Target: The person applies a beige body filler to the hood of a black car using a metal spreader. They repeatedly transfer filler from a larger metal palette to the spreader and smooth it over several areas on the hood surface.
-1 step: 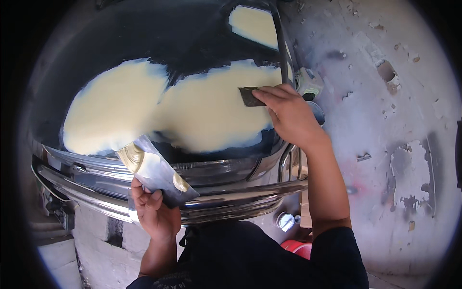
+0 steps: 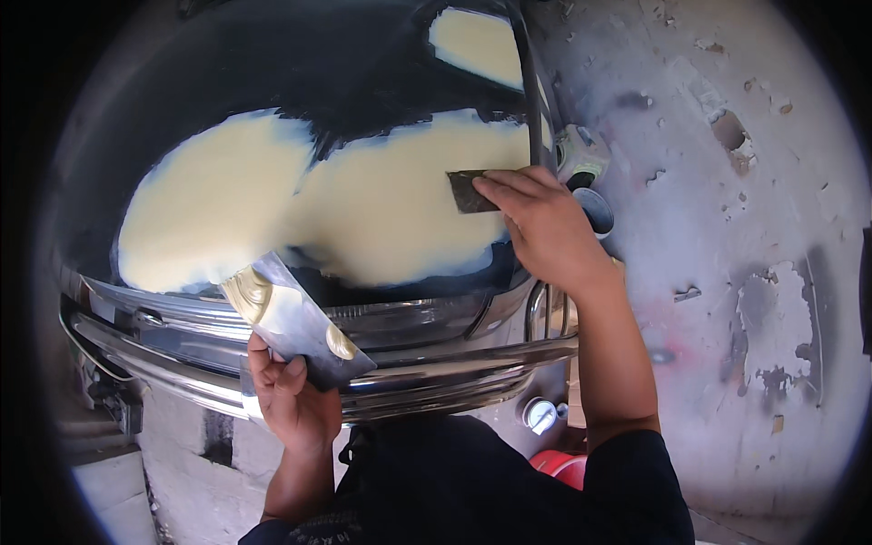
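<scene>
Looking down from the head camera, I note nearest to me the left hand (image 2: pixel 289 400), its grip clamped on the lower edge of a flat rectangular metal mixing board (image 2: pixel 295 325), thumb on top and fingers beneath. The board tilts up and away; two dabs of cream-yellow filler putty (image 2: pixel 247 292) sit on it, the larger at its far corner, the smaller near the thumb.

Just beyond the left hand run the curved chrome bumper bars (image 2: pixel 436 377), crossing the view from left to right.

Farther out, the right hand (image 2: pixel 540 222) is stretched forward, fingers pressed together on a small dark flat spreader (image 2: pixel 470 192). The spreader's blade lies against the dark rounded car body panel (image 2: pixel 318 73), at the right edge of a large pale-yellow filler patch (image 2: pixel 381 213). A second patch of the same colour (image 2: pixel 213 200) lies to the left, joined to the first by a narrow neck. A smaller patch (image 2: pixel 477 41) sits farthest away, near the top.

Right of the panel, a stained grey concrete floor (image 2: pixel 727 227). A red object (image 2: pixel 563 465) shows near my right elbow; I cannot tell what it is.
</scene>
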A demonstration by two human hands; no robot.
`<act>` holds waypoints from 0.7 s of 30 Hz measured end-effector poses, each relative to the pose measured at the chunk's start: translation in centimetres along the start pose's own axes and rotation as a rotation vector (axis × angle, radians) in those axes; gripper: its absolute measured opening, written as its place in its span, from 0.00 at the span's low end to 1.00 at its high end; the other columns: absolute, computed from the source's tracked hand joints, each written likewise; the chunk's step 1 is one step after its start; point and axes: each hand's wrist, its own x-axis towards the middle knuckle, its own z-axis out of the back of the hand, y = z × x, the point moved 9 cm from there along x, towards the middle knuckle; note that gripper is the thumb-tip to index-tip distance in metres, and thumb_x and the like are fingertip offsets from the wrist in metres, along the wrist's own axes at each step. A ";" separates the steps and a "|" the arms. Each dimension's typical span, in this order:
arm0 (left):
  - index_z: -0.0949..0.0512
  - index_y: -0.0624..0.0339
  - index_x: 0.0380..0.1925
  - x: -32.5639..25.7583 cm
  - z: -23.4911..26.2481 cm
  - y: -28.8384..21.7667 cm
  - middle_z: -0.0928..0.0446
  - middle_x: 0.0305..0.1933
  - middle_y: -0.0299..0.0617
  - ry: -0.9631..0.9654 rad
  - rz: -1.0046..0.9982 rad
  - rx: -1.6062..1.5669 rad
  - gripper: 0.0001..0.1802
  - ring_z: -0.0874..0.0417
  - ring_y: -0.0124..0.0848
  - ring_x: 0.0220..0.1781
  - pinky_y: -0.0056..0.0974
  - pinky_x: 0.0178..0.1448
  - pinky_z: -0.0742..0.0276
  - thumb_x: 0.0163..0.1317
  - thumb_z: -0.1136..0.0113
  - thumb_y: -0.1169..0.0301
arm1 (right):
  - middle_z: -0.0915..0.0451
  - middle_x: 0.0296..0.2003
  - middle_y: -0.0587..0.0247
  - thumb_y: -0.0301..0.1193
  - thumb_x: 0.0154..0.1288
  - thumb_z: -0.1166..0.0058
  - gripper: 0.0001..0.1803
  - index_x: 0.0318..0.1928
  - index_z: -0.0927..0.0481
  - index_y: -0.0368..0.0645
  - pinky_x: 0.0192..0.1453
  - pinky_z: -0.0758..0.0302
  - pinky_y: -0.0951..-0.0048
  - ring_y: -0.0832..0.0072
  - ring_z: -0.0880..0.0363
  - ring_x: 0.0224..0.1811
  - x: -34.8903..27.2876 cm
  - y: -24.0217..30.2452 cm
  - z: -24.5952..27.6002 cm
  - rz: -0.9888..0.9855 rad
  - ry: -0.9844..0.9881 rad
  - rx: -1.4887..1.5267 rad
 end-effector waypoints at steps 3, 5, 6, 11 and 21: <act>0.38 0.63 0.60 0.0 -0.7 0.5 0.29 0.57 0.46 0.039 0.019 -0.075 0.29 0.29 0.38 0.61 0.45 0.68 0.37 0.56 0.48 0.81 | 0.23 0.52 0.59 0.18 0.49 0.47 0.24 0.51 0.22 0.40 0.56 0.28 0.61 0.61 0.27 0.53 -3.4 2.8 -0.1 -0.065 -0.048 -0.100; 0.39 0.63 0.61 -0.1 -0.9 0.8 0.30 0.57 0.46 0.028 0.020 -0.031 0.30 0.29 0.38 0.61 0.46 0.67 0.35 0.55 0.49 0.80 | 0.23 0.53 0.60 0.19 0.48 0.47 0.24 0.51 0.21 0.41 0.55 0.28 0.61 0.63 0.27 0.53 -4.9 3.9 -0.1 -0.063 -0.065 -0.116; 0.39 0.63 0.62 -0.2 -1.0 0.9 0.30 0.58 0.46 0.019 0.018 -0.007 0.31 0.29 0.38 0.61 0.47 0.67 0.34 0.54 0.49 0.79 | 0.23 0.53 0.61 0.20 0.47 0.47 0.25 0.50 0.21 0.42 0.55 0.29 0.62 0.63 0.27 0.53 -5.6 4.4 -0.2 -0.060 -0.073 -0.122; 0.38 0.62 0.61 -0.7 -1.9 1.6 0.30 0.57 0.46 0.046 0.058 -0.018 0.30 0.29 0.39 0.61 0.47 0.68 0.35 0.54 0.50 0.79 | 0.24 0.54 0.62 0.21 0.46 0.47 0.25 0.51 0.21 0.41 0.58 0.31 0.60 0.64 0.27 0.53 -8.4 5.5 -1.1 -0.056 -0.088 -0.145; 0.39 0.64 0.62 -2.5 -5.2 3.3 0.28 0.58 0.48 0.100 0.145 -0.098 0.30 0.29 0.37 0.62 0.44 0.70 0.39 0.56 0.52 0.82 | 0.23 0.53 0.55 0.19 0.48 0.46 0.25 0.51 0.23 0.36 0.56 0.28 0.55 0.59 0.26 0.54 -10.6 6.9 2.8 -0.088 -0.217 0.224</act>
